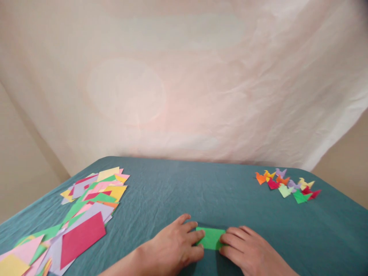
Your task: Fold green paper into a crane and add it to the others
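Observation:
A small green sheet of paper (212, 238), rectangular and probably folded, lies near the front of the table between my hands. My left hand (179, 243) has thumb and index finger at its left end, the other fingers reaching just past it. At the right end, my right hand (244, 247) grips the edge, with the fingers close together and the thumb low. Both hands rest close to the cloth. The paper's two ends are partly covered by my fingertips.
Loose coloured paper sheets (83, 237) lie in an overlapping spread along the left side. Several small folded paper birds (284, 190) are grouped at the far right on the dark green tablecloth (178, 195). A pale cloth backdrop (184, 84) hangs behind the table.

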Demonstrator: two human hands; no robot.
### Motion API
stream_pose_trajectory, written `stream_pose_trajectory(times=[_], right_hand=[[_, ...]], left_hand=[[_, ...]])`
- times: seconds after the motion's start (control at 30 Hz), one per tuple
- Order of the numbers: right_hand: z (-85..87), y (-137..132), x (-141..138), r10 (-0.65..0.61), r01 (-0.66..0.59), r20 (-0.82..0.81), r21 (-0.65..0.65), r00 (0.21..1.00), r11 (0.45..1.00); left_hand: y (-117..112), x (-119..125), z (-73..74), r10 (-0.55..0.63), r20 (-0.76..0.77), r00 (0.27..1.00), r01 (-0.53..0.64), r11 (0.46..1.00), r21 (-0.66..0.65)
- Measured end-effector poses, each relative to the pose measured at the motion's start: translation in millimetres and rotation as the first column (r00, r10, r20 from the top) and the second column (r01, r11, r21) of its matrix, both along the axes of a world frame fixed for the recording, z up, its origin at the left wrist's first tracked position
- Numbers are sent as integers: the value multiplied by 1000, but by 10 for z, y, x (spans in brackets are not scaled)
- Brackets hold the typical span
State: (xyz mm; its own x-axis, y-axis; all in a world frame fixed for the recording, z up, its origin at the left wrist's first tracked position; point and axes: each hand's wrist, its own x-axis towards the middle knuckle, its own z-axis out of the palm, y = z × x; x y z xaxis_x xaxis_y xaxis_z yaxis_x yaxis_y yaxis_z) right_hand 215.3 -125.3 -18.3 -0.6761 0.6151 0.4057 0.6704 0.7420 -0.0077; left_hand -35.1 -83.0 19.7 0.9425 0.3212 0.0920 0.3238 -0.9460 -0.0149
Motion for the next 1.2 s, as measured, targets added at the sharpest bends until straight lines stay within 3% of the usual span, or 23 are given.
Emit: stream_pose_trajectory(times=[0.53, 0.9, 1.2], right_hand=[[91, 2, 100, -28, 31, 24, -142, 999, 989], [156, 16, 174, -11, -7, -66, -267, 998, 964], [41, 29, 200, -77, -20, -305, -305, 949, 952]], left_hand=[[55, -73, -10, 17, -22, 1000, -19, 996, -85], [44, -70, 22, 30, 14, 999, -28, 990, -140], [85, -99, 57, 38, 95, 995, -20, 983, -182]])
